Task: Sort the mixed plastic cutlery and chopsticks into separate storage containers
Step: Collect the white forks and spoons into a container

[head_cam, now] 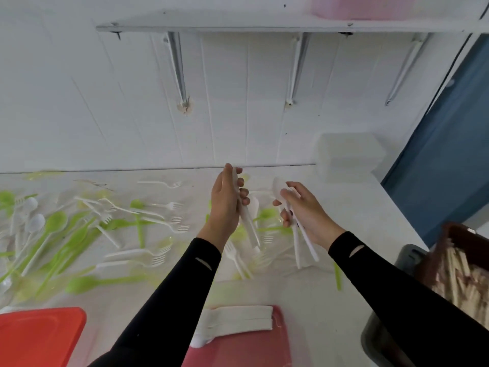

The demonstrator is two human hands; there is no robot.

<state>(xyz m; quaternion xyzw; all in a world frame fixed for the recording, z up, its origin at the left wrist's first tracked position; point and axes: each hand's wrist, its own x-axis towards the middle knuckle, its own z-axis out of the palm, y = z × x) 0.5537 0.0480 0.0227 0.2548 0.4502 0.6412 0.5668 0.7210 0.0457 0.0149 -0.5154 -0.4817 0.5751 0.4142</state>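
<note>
Head view.

- Left hand [226, 205], frame centre: fingers curled round a bundle of white utensils [250, 229]. Type can't be told; the heads are hidden in the fist.
- Right hand [304, 210], just right of it: fingers closed on white spoons [277, 186], bowls up, handles hanging below the palm.
- Both bundles lie on the same long axis, from upper centre down toward lower right. The hands are near each other but apart.
- Loose cutlery [79, 229], green and white, is spread over the table [344, 213] at mid-left.
- Clear box [346, 154] stands up-right of the right hand, which is the nearer hand to it.
- Pink tub [238, 345] sits at the bottom edge between the sleeves.
- Chopsticks [460, 271] are already in a basket at far right.

Judgement: the drop-off turns on which container takes white spoons. This is not shown.
</note>
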